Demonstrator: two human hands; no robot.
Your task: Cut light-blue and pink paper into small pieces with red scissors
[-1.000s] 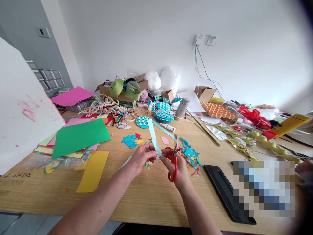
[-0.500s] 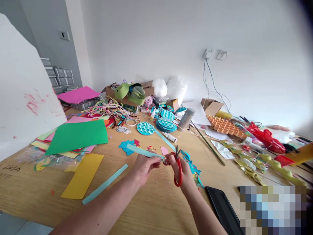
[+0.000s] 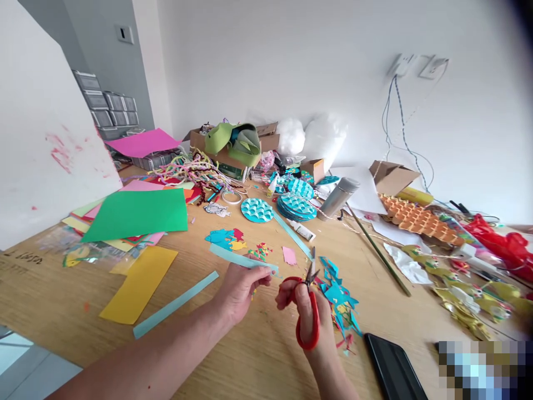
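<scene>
Pinched in my left hand is a light blue paper strip, its free end reaching left over blue and yellow paper fish cutouts. My right hand grips red-handled scissors, with a finger and thumb in the loops and the blades pointing away, partly apart. The scissors are clear of the strip. A second light blue strip lies on the table left of my left forearm, and a third strip lies beyond my hands. Blue paper scraps are heaped right of the scissors.
Green paper tops a stack of coloured sheets at left, near a yellow sheet. Scalloped blue discs, a silver can and a glue tube stand or lie farther back. A black phone lies at front right.
My right hand with the scissors has moved right, away from the strip's end and my left hand. My left hand still holds the strip. The view has shifted slightly.
</scene>
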